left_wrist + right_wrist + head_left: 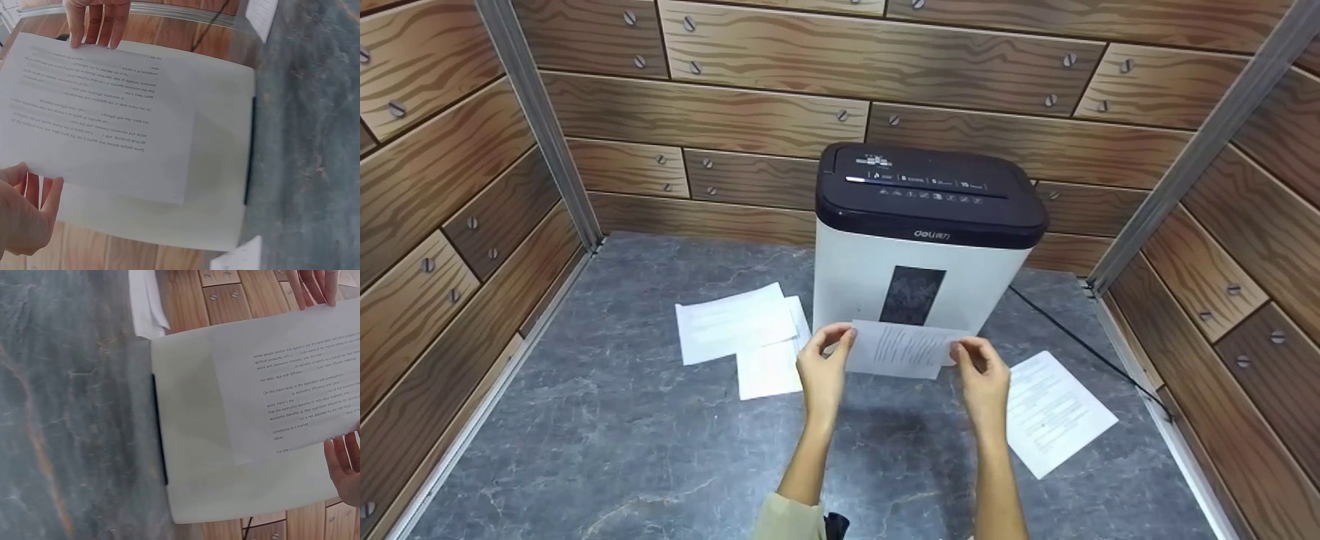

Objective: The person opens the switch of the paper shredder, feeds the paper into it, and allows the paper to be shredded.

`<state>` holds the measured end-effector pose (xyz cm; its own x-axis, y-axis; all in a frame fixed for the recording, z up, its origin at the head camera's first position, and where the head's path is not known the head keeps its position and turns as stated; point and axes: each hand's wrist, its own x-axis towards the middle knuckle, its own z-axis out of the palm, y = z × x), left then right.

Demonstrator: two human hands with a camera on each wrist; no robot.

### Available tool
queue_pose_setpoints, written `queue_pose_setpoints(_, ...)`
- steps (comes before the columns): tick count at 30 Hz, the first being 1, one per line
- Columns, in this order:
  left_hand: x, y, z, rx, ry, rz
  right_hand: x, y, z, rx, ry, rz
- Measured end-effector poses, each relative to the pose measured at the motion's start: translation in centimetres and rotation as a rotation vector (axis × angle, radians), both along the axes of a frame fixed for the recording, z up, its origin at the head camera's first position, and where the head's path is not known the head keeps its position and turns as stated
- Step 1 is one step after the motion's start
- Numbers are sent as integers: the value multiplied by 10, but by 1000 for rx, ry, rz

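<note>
Both hands hold one printed sheet of paper point(901, 349) between them, in front of a paper shredder point(847, 262). My left hand point(825, 367) pinches the sheet's left edge between thumb and fingers, and my right hand point(984, 375) pinches its right edge. The left wrist view shows the sheet point(101, 118) with lines of black text and the left hand point(28, 208) at its lower edge. In the right wrist view the right hand point(344, 464) grips the lower edge. The shredder has a dark top with a long feed slot point(930, 187) and a dark front window point(913, 295).
Overlapping white sheets point(735, 324) lie on the grey marbled surface point(660, 450) left of the shredder. Another printed sheet point(1059, 414) lies at the right. A black cord point(1080, 341) runs from the shredder to the right wall. Wood-patterned panels point(765, 112) enclose the back and sides.
</note>
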<state>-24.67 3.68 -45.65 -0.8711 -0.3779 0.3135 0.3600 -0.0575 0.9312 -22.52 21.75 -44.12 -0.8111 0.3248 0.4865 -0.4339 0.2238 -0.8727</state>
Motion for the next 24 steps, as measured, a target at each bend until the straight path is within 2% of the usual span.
queue_pose_setpoints(4, 13, -2, 26, 16, 61, -19, 1, 1, 12, -27, 42, 25)
queue_pose_setpoints(6, 16, -2, 32, 24, 83, -26, 1, 2, 19, -52, 66, 41)
queue_pose_setpoints(11, 10, 0, 40, 57, 163, -36, -6, 8, 32, -104, 137, 71)
queue_pose_setpoints(17, 7, 2, 69, 86, 268, -51, -9, 11, 54, -159, 222, 78)
queue_pose_setpoints(24, 4, 6, 102, 111, 377, -109, -8, 11, 83, -222, 320, 63)
